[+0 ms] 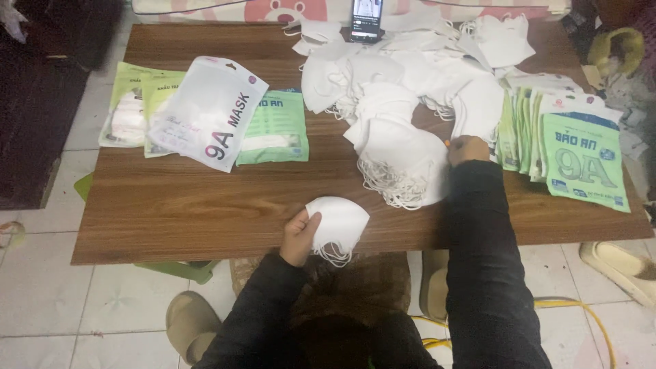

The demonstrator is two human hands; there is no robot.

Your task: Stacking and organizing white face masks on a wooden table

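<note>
Masks (339,225) sit stacked in the left hand (298,237), fingers clamped on their edge above the worktop (205,212), freeing the right hand (467,149), fingers curled at the pile (403,160), grip unclear.

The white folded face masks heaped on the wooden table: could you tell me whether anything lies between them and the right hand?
Nothing visible does. The right hand already rests at the edge of the heap of white folded face masks, beside the stack of green packets.
</note>
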